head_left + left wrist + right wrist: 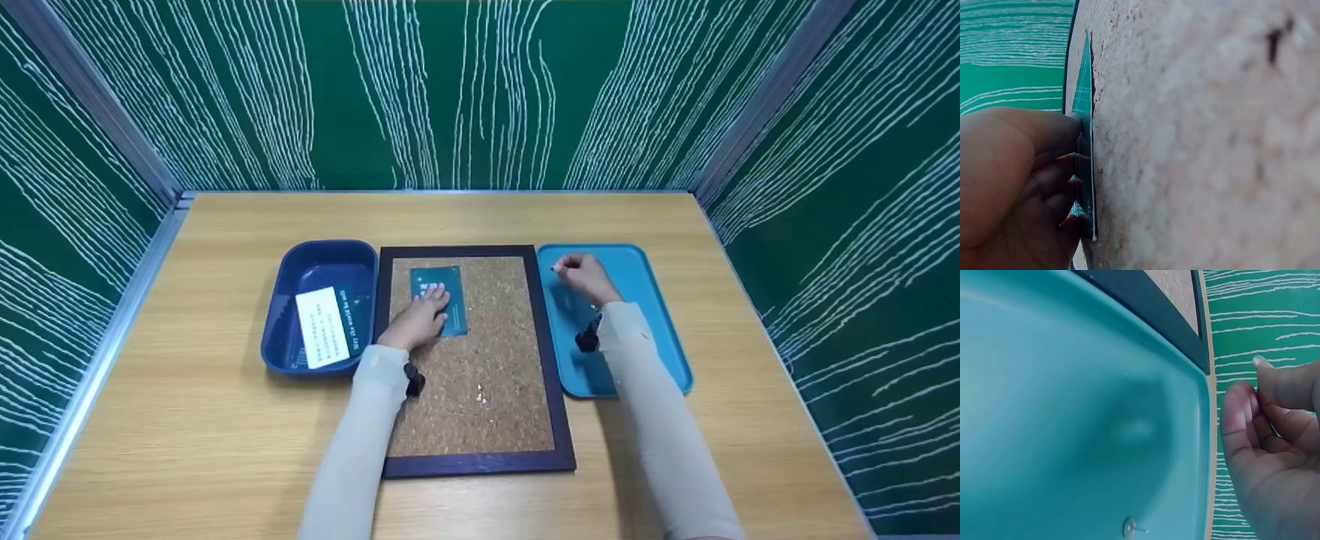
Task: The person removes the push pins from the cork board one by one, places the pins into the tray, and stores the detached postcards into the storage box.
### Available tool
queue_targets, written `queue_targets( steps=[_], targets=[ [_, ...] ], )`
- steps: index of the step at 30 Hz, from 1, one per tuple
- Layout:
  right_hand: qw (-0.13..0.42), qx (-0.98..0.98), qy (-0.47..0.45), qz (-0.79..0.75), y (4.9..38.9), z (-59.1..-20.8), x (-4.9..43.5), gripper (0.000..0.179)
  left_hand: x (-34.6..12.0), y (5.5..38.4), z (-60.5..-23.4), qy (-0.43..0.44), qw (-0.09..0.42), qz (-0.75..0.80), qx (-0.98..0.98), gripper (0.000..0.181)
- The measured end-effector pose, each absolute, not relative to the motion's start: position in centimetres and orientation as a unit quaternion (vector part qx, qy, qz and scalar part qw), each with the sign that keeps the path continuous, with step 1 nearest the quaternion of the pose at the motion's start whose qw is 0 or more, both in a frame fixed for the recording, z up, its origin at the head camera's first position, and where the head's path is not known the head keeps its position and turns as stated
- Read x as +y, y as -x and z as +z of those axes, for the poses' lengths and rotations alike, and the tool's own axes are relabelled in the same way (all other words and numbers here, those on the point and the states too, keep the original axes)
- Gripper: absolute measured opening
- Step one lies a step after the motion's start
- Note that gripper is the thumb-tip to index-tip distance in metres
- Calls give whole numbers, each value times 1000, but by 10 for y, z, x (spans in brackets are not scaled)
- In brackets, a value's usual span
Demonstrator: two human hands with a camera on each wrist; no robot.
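On the cork board lies a teal card, near its upper left. My left hand rests on this card with fingers spread; in the left wrist view the fingertips touch the card, which lies against the cork. Over the upper left of the blue tray my right hand is raised, thumb and fingers pinched together. A tiny thumbtack appears at their tips, mostly hidden by the fingers. Another metal thumbtack lies in the tray.
Left of the board stands a dark blue bin holding a white printed card and a teal card with white lettering. Small shiny bits lie on the lower cork. Green panels with white lines enclose the table.
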State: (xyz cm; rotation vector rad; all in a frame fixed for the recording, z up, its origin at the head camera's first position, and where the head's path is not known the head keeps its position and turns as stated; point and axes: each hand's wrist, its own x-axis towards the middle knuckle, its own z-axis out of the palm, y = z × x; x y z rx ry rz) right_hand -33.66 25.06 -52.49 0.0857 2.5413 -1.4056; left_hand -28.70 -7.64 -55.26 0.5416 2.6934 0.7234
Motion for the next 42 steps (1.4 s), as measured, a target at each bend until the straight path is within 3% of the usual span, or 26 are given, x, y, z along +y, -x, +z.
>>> queue_targets(
  steps=[42],
  targets=[
    [123, 868, -79, -474, 326, -535, 306, 24, -77, 287, -553, -185, 156, 258, 935, 50]
  ],
)
